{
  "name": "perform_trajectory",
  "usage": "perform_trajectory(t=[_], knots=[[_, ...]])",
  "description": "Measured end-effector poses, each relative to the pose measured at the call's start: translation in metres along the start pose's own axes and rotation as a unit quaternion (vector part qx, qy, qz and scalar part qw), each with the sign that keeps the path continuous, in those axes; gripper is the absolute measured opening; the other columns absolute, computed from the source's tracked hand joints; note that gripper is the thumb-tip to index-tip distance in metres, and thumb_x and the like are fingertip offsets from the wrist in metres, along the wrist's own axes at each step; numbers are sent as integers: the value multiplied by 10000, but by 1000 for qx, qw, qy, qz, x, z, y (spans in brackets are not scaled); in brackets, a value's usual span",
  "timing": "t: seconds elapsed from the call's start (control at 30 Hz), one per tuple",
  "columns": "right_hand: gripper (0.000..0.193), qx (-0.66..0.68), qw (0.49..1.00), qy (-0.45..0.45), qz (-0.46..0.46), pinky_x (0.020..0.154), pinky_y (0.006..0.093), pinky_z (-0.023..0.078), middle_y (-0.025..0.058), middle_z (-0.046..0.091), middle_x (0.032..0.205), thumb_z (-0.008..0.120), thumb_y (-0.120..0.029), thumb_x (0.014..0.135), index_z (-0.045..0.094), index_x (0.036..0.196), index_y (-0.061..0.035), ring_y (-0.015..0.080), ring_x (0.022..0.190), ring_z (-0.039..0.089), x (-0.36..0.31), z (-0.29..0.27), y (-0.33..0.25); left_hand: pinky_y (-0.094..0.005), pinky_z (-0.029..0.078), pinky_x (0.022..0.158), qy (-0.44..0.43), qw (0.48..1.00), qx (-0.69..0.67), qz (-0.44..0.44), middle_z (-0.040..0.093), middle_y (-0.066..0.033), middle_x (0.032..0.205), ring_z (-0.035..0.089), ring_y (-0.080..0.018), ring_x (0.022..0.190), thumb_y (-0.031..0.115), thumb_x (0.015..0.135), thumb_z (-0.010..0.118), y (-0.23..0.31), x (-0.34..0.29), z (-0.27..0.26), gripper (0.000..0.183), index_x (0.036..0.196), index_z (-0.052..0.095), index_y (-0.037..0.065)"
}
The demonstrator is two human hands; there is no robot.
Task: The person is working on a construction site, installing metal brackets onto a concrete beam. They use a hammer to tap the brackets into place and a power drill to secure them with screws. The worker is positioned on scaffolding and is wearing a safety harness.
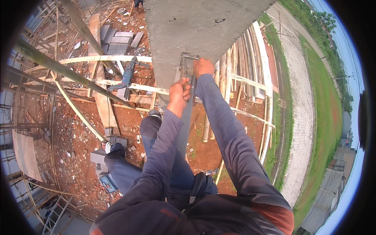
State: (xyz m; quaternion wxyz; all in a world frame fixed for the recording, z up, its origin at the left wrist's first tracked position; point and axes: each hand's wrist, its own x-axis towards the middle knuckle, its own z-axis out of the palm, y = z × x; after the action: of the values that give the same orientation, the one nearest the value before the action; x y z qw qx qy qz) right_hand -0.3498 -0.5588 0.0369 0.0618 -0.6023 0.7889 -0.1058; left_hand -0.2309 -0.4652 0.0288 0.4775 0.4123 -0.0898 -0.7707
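Note:
Both my arms reach forward to the lower edge of a grey plastered concrete face (188, 27). Thin metal rods (189, 56) stick out there in a narrow frame shape. My right hand (204, 67) is closed in a fist at the right end of these rods. Slightly nearer and to the left, my left hand (179, 93) is also closed, beside the same rods. Its fingers hide what they hold. A long grey beam or board (184, 135) runs from under my hands toward my legs.
A blue power drill (128, 74) lies on a pale timber rail (143, 87) at the left. Bamboo poles (58, 64) cross the scaffold. Grey blocks (118, 40) and rubble cover the red ground far below. Stacked poles (239, 58) stand at the right, near a paved strip (299, 117).

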Motion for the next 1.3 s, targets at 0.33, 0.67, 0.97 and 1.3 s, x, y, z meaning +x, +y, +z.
perform_trajectory(t=[0.33,0.67,0.97,1.3], knots=[[343,13,1000,2,-5,820,457,550,192,723,886,568,-337,936,753,888,-52,376,888,705,-9,-8,-4,-518,486,663,239,721,559,334,651,-291,775,647,-462,733,131,950,540,-16,1,-6,217,1020,663,-34],[526,72,994,-86,-15,834,465,530,267,691,943,569,-501,927,712,954,5,403,929,685,-8,-20,8,-510,504,694,227,700,597,320,659,-298,836,652,-470,824,132,936,582,2,-7,-9,231,1067,690,-24],[639,314,924,-212,43,788,398,565,187,725,923,548,-595,933,706,1031,16,305,892,716,1,-1,57,-516,497,749,203,731,576,305,663,-298,864,650,-465,864,149,927,583,7,-4,-9,218,1041,688,-5],[344,479,859,-121,132,764,367,564,163,697,1162,571,-283,986,673,1161,-5,257,928,706,-254,74,101,-432,516,704,159,819,502,228,693,-230,813,682,-379,781,213,910,626,6,36,-43,260,1032,700,-4]])
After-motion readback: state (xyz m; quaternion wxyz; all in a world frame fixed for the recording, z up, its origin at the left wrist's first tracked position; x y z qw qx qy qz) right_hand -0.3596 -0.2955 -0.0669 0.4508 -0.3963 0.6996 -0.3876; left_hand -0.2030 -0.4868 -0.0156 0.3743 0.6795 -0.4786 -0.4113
